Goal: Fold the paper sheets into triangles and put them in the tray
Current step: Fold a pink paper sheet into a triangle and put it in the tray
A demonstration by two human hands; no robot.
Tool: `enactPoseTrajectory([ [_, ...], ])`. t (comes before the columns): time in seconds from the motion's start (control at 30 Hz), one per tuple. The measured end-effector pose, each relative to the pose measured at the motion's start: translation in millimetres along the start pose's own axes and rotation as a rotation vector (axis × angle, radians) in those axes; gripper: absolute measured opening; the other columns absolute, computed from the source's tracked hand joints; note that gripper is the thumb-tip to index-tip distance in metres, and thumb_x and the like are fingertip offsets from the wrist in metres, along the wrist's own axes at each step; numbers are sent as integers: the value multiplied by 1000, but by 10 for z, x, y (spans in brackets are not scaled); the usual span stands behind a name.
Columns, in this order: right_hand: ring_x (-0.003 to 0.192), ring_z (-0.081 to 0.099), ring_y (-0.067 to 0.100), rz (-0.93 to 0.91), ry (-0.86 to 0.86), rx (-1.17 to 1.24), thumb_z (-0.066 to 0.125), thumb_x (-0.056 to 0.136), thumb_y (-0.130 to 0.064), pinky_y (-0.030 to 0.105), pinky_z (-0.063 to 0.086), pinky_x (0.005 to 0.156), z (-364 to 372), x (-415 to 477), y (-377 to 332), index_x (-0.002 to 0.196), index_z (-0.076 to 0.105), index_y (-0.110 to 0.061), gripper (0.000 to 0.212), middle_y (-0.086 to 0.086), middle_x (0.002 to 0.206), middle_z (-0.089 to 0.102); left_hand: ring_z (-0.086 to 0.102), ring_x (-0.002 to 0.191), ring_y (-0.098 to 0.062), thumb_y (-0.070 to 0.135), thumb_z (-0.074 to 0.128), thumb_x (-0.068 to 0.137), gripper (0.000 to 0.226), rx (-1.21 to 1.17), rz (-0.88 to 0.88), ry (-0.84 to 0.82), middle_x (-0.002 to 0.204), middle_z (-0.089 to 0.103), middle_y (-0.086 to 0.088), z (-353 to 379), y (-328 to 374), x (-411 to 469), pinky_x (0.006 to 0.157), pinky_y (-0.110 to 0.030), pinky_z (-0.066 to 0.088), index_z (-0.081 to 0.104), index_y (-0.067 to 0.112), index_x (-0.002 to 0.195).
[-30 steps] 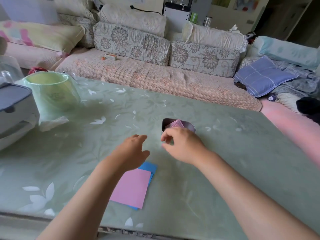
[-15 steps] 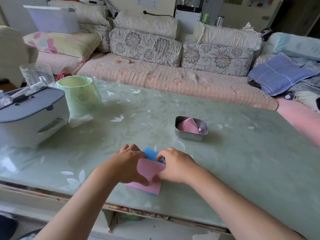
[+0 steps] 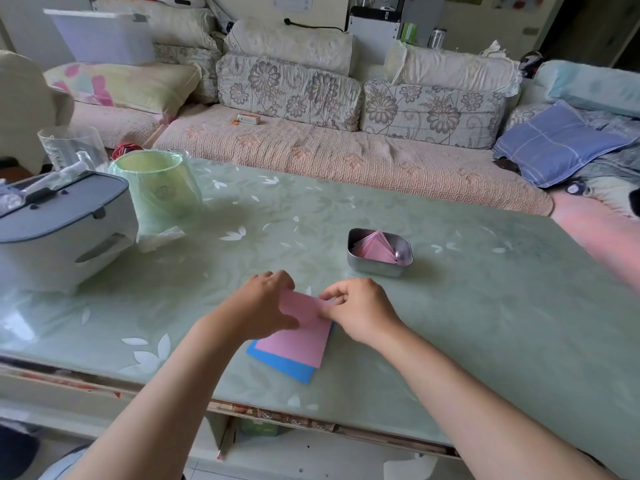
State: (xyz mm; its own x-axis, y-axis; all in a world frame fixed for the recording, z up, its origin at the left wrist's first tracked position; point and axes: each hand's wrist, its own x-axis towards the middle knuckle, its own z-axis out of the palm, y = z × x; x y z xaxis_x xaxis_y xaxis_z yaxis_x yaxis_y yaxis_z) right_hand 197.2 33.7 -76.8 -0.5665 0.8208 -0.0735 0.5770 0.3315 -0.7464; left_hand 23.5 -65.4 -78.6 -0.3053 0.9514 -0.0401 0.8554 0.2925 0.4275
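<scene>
Shifted since half a second ago: pink sheet (image 3: pixel 298 336) drawn farther over blue sheet (image 3: pixel 281 363), with blue now showing along near and left edges instead of at far corner. Lying on table (image 3: pixel 485 306) close to front edge, short of tray (image 3: pixel 377 270).

Pinched at far right corner by right hand (image 3: pixel 360 310), thumb against forefinger. Gripped at far left corner by left hand (image 3: pixel 263 303), fingers (image 3: pixel 285 281) curled over edge, thumb laid on top face.

Judged: peeling top sheet free for first diagonal fold. Lift one sheet only. Carry corner across to opposite edge, align, then crease flat.

Mind front edge just below blue sheet. Open table to right and beyond. Short reach to tray, already holding folded pink triangles (image 3: pixel 375 249). Green bin (image 3: pixel 156 192) and grey case (image 3: pixel 59 233) well apart at left.
</scene>
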Motion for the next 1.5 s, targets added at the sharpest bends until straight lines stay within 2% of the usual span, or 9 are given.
enactPoseTrajectory([
  [0.23,50,63,13,42,32,256,80,81,-29,30,52,66,-341,-83,198,92,73,-27,14,-9,77,77,58,76,-10,26,74,83,32,-332,-54,195,88,64,9,-18,349,175,57,-19,40,61,30,112],
  [0.4,62,64,5,-1,62,111,59,93,-14,12,41,53,-586,-131,489,122,65,-32,35,-9,80,73,58,67,-8,26,76,80,9,-465,-120,235,73,66,12,93,643,292,57,-19,43,69,30,79],
  [0.57,105,53,3,-249,92,-268,51,82,6,17,41,90,-751,-254,712,149,30,-47,88,-20,137,46,57,68,-19,25,72,83,7,-608,-140,204,75,69,-1,248,819,453,65,-26,46,74,18,82],
  [0.7,126,49,21,-455,171,-491,65,69,10,37,42,105,-840,-234,815,150,41,-31,94,-3,149,41,45,61,-19,27,69,88,20,-634,-169,195,66,57,0,378,940,605,54,-24,36,71,10,80],
  [0.87,112,61,27,-622,335,-508,76,63,-1,40,41,89,-914,-204,850,88,76,-26,36,3,132,62,54,56,-10,31,70,86,11,-596,-145,198,64,64,9,472,1040,714,48,-20,42,72,22,79],
  [1.0,111,61,24,-637,312,-427,78,75,-27,41,40,91,-913,-195,928,81,79,-30,7,-2,124,67,44,61,-17,37,63,87,24,-357,-74,190,65,60,0,555,1107,738,51,-22,38,68,17,75],
  [1.23,115,59,5,-248,170,-122,82,80,-34,15,38,96,-944,-138,1055,74,76,-33,9,-14,128,64,48,54,5,40,59,94,22,-396,142,58,57,56,26,647,1160,655,52,-9,38,70,38,74],
  [1.37,74,65,10,-70,94,73,82,79,-33,26,49,73,-950,-85,1118,70,72,-25,16,-12,80,74,46,53,1,41,58,94,24,-477,114,48,58,58,19,648,1195,650,49,-11,36,70,31,77],
  [1.5,48,36,6,-36,96,162,79,79,-44,20,30,47,-965,-55,1117,71,70,-18,28,-14,52,48,53,65,-4,55,63,83,35,-655,109,-65,71,64,10,616,1217,617,62,-18,43,73,22,87],
])
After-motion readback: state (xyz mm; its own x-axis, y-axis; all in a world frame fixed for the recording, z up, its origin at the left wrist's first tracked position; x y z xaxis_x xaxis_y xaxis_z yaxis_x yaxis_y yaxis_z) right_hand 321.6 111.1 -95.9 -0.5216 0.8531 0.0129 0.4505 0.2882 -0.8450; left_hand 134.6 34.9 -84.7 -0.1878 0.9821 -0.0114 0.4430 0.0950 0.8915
